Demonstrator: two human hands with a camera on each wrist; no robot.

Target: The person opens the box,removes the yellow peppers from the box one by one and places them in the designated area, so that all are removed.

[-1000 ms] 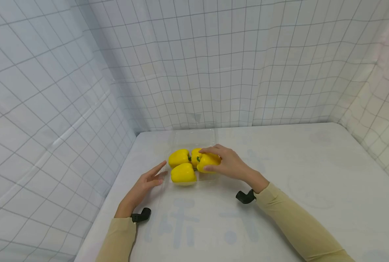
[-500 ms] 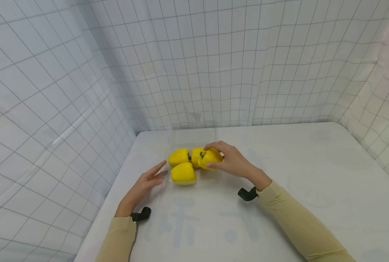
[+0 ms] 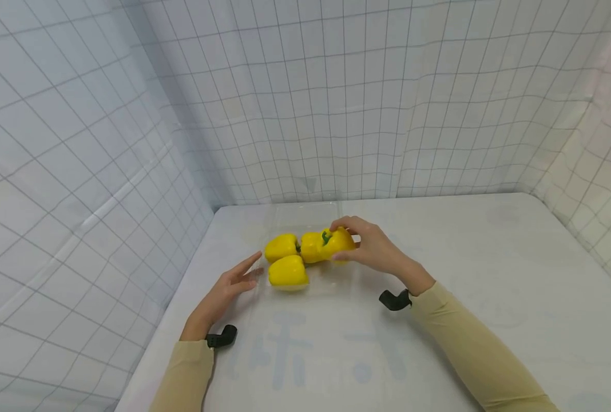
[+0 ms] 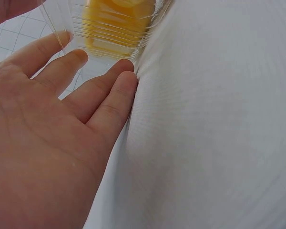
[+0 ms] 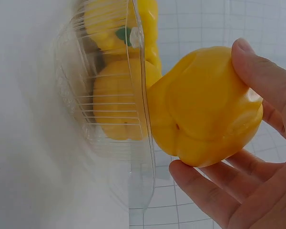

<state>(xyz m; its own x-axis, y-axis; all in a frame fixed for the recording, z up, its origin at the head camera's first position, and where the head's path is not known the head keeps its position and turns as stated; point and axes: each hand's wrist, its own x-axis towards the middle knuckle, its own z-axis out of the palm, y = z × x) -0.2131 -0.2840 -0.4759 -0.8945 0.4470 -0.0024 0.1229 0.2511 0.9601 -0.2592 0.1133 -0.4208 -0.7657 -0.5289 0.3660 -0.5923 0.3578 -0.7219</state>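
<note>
A clear plastic container with ribbed walls and its lid folded back holds three yellow bell peppers, among them a front-left pepper and a back-left pepper. My right hand grips another yellow bell pepper between thumb and fingers. In the right wrist view that pepper is above the container's rim. Its green stem faces left in the head view. My left hand lies beside the container's left wall, fingers extended; in the left wrist view the fingertips are close against the ribbed wall.
The transparent lid lies back behind the peppers. Gridded white sheeting rises behind and at both sides of the white table. Black wrist cameras are strapped on both forearms, one on the right.
My right hand has lifted the gripped pepper and shifted it to the right and back, uncovering more of the pepper behind it. The left hand has kept its place.
</note>
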